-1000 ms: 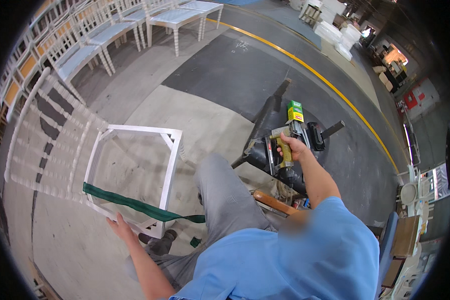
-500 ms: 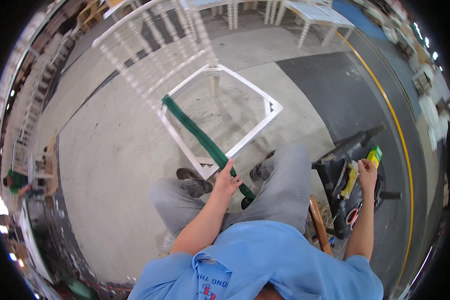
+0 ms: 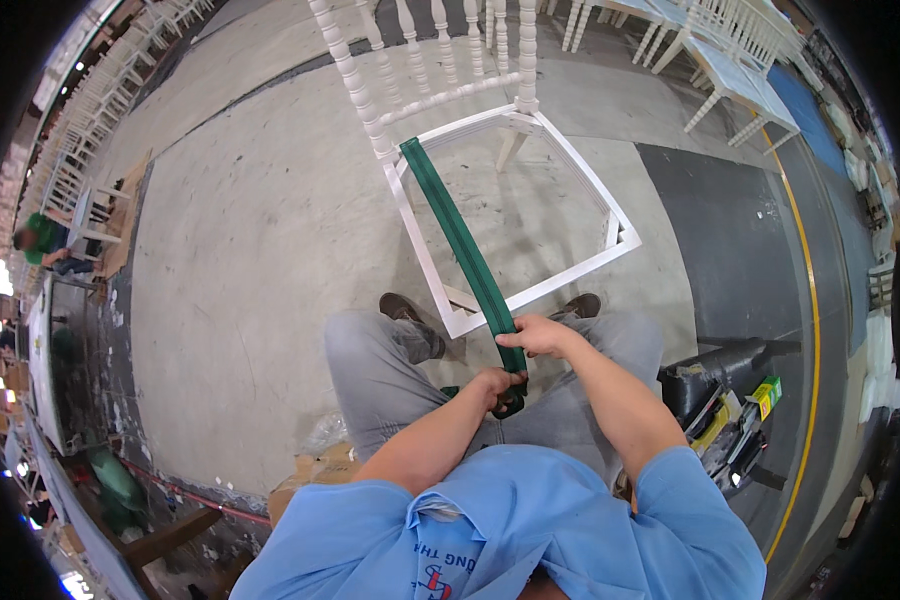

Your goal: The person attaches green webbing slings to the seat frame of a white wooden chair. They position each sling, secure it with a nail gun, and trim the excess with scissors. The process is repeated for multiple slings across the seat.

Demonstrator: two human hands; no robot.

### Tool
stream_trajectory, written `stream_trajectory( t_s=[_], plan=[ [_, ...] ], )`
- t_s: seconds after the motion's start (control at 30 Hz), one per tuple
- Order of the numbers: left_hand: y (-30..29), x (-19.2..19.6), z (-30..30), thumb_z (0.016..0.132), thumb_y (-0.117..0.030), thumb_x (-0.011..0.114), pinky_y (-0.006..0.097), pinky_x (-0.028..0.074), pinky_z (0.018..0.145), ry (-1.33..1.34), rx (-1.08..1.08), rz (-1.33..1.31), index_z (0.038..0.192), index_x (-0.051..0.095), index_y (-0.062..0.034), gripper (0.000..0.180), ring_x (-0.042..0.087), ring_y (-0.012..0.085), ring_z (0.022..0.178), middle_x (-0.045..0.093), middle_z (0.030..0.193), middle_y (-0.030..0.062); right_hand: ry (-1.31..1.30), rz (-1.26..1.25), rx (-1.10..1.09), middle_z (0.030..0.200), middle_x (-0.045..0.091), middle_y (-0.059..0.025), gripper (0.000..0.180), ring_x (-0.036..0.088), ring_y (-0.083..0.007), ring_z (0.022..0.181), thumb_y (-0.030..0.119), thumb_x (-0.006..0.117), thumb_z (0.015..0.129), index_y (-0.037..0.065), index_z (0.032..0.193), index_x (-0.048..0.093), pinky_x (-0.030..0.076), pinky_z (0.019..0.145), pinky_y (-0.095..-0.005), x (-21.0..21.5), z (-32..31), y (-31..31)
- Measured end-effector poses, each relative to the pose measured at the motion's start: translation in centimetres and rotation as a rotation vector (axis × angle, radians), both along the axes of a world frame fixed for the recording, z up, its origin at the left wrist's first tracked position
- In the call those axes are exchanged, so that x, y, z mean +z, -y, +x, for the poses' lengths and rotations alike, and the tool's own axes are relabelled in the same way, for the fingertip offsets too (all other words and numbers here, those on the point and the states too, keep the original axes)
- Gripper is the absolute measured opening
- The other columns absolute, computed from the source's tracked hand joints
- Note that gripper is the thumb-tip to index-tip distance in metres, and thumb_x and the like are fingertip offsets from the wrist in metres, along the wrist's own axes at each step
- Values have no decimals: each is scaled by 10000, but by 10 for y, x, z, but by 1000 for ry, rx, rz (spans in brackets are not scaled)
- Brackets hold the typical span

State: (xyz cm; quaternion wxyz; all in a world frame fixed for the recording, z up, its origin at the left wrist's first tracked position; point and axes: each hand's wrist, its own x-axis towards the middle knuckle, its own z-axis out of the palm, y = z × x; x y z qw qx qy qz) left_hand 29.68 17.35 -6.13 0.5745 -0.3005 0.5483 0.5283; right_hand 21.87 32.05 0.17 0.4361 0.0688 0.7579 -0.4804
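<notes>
A white wooden chair (image 3: 570, 170) with turned spindles stands in front of me, its square seat frame having no panel. A dark green webbing strap (image 3: 460, 235) runs from the frame's back left corner, slanting over the open seat and across the front rail to my lap. My right hand (image 3: 538, 336) is closed on the strap just past the front rail, thumb on top. Nearer my body, my left hand (image 3: 496, 386) is closed around the same strap. Its loose end bunches below in a dark coil (image 3: 510, 404), partly hidden by my fingers.
At my right, a black padded stool (image 3: 715, 375) carries a green and yellow box (image 3: 767, 396) and a yellow-handled tool (image 3: 712, 430). Finished white chairs (image 3: 735, 85) stand far right. Far left, a person in green (image 3: 45, 235) sits by more chairs. A cardboard box (image 3: 315, 470) lies beside my left leg.
My right hand has left the stool's tools and now holds the strap. My left hand has slid nearer my body along it. The view has shifted, so the chair appears farther right.
</notes>
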Motion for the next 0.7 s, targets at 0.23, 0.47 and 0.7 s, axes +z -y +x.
stream_trajectory(
  t_s=[0.23, 0.47, 0.7],
  plan=[
    [1, -28, 6, 898, -335, 848, 452, 466, 674, -198, 175, -110, 1001, 759, -67, 301, 592, 213, 791, 685, 904, 41, 53, -111, 70, 1140, 783, -163, 438, 702, -256, 1098, 398, 822, 937, 0, 1119, 804, 553, 941, -387, -39, -8, 15],
    [1, 57, -33, 1024, -320, 726, 430, 597, 769, -76, 474, 129, 1274, 669, -49, 373, 738, 264, 961, 734, 1080, 89, -330, 364, 781, 1338, 719, -184, 493, 682, -430, 1178, 498, 656, 1015, 64, 1219, 769, 550, 1001, -428, -160, -9, -32],
    [26, 62, -50, 1048, -439, 683, 457, 618, 913, 98, 924, 350, 1225, 668, -51, 427, 740, 284, 1010, 752, 1120, 107, -98, 482, 681, 1264, 733, -153, 480, 695, -378, 1130, 496, 633, 1027, 68, 1205, 758, 566, 962, -422, -202, -8, 8]
  ],
)
